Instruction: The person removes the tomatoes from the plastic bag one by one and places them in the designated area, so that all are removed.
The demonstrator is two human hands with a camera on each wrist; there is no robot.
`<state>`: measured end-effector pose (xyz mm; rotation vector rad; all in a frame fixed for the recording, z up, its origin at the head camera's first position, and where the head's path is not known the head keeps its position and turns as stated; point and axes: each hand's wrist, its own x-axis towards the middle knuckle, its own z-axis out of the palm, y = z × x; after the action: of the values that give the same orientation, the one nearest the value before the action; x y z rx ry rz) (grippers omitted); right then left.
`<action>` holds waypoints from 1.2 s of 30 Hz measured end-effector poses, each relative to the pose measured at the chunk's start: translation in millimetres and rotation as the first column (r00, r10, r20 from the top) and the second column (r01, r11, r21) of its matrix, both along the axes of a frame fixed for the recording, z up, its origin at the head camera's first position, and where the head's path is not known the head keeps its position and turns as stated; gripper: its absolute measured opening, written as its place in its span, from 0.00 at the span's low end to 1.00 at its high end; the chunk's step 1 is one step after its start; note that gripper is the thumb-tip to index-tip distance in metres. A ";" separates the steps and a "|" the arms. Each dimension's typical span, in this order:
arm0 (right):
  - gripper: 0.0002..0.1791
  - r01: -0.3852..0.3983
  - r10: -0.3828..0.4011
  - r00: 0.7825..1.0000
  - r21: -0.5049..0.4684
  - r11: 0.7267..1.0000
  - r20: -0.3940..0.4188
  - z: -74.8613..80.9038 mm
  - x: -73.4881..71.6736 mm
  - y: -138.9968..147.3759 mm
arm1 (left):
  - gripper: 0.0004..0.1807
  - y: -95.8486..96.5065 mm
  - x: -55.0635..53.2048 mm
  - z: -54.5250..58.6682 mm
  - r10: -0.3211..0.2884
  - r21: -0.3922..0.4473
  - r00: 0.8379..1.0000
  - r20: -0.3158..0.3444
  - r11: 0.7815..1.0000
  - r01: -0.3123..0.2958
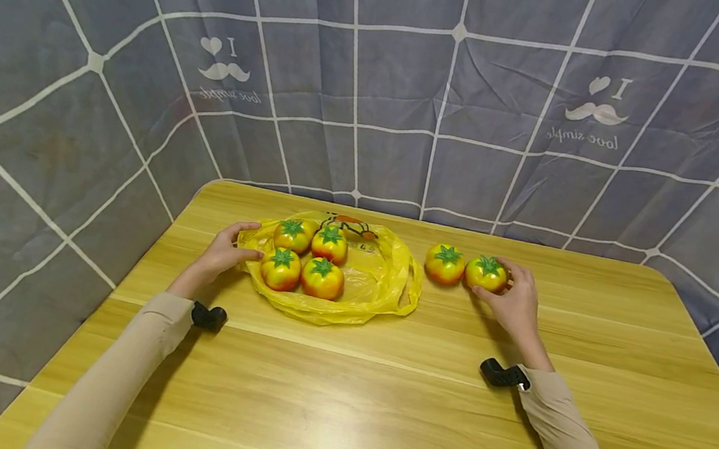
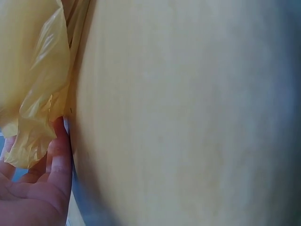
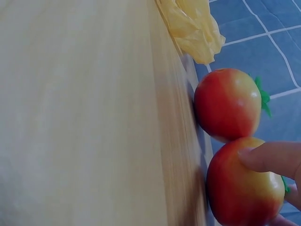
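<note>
In the head view, a yellow plastic bag (image 1: 361, 286) lies spread on the table with several red-and-yellow tomatoes (image 1: 323, 279) grouped on its left half. My left hand (image 1: 222, 250) holds the bag's left edge, thumb on the near side and fingers farther back. The left wrist view has the bag's crumpled film (image 2: 40, 89) hanging between the thumb and fingers of that hand. To the right of the bag, two more tomatoes stand side by side. My right hand (image 1: 518, 299) grips the right one (image 1: 485, 274), its thumb (image 3: 263, 157) on the near side. The other tomato (image 3: 226, 103) touches it.
The wooden table (image 1: 333, 413) has rounded far corners. Behind and beside it hangs a grey curtain (image 1: 400, 84) with white grid lines. A black wrist device (image 1: 208, 317) sits at the left cuff, and another (image 1: 502, 373) at the right cuff.
</note>
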<state>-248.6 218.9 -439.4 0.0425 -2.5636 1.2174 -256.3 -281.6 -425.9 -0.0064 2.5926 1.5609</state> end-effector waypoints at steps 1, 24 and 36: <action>0.36 -0.001 0.001 1.000 0.001 1.000 0.000 0.2 0.2 0.1 | 0.37 0.2 0.1 0.2 0.000 0.000 1.000 -0.001 1.000 0.000; 0.38 0.011 -0.011 1.000 -0.002 1.000 -0.015 1.5 3.1 4.8 | 0.37 0.3 -1.6 -4.1 0.017 0.011 1.000 -0.012 1.000 -0.017; 0.34 0.043 -0.053 0.988 -0.073 0.996 -0.146 7.3 7.6 -2.6 | 0.37 0.2 -3.0 -2.8 0.012 0.008 1.000 -0.019 1.000 -0.012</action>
<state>-241.0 216.2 -432.0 0.0529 -2.3802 1.2371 -259.3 -281.4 -428.7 -0.0055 2.6059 1.5827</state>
